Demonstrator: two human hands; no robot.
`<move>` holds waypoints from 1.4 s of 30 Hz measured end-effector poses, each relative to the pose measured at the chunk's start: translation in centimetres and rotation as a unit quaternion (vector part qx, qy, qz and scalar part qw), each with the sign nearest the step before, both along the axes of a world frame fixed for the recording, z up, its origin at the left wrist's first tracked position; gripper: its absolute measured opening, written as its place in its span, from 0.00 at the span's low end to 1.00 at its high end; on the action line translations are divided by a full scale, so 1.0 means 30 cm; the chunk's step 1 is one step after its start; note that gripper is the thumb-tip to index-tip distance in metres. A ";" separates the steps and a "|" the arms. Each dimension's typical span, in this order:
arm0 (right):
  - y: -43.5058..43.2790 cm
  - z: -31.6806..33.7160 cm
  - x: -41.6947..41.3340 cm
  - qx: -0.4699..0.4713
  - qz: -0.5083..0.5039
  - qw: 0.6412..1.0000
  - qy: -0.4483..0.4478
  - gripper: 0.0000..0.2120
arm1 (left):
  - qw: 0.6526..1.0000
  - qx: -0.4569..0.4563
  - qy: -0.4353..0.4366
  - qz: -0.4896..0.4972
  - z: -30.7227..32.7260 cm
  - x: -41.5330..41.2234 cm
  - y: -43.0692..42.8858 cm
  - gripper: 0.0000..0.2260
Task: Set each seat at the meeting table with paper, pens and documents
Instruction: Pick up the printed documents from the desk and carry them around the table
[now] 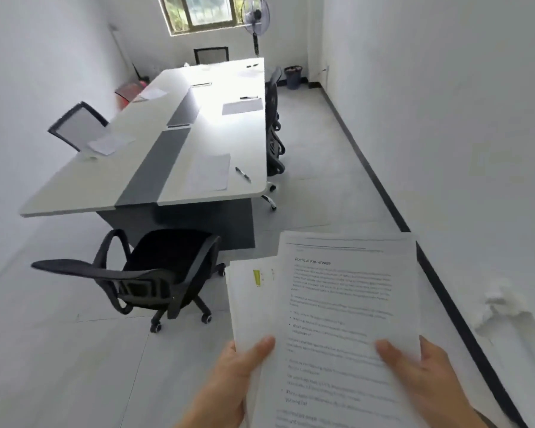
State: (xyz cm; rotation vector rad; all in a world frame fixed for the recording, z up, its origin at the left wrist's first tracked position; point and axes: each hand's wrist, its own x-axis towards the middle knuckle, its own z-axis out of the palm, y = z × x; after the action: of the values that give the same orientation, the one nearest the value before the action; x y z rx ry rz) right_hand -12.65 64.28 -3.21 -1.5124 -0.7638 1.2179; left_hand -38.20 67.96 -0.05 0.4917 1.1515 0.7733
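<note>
A stack of printed documents [340, 304] is held in front of me, low and right of centre. My left hand [229, 378] grips its lower left edge with the thumb on top. My right hand [420, 375] holds the lower right edge, thumb on the top sheet. Ahead on the left stands the long white meeting table [84, 186] with a grey centre strip. Sheets of paper lie at its seats, the nearest [209, 173] with a pen [243, 174] beside it. Farther along lie another sheet [242, 106] and pen [248, 97].
A black office chair [155, 273] stands at the table's near end, turned away from it. More chairs [274, 131] line the right side, one [76, 125] the left. A floor aisle runs along the right wall to a bin [293, 77]. A fan [255, 17] stands by the window.
</note>
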 end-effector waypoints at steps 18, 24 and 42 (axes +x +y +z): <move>1.035 -0.079 -0.481 -0.080 0.236 0.966 0.067 0.11 | 0.966 0.043 0.074 0.242 -0.120 -0.475 0.710 0.19; 1.369 -0.041 -0.710 -0.041 0.223 0.973 0.042 0.07 | 0.961 0.081 0.066 0.255 -0.048 -0.691 1.034 0.12; 2.485 -0.243 -1.369 -0.135 0.399 0.907 -0.018 0.04 | 0.882 0.025 0.142 0.448 -0.034 -1.177 1.785 0.10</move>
State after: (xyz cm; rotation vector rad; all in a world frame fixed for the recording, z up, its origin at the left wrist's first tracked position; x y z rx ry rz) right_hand -53.70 138.84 -10.50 -1.4791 -1.3616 1.9651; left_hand -73.51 121.51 -1.08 0.0777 1.6577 1.5686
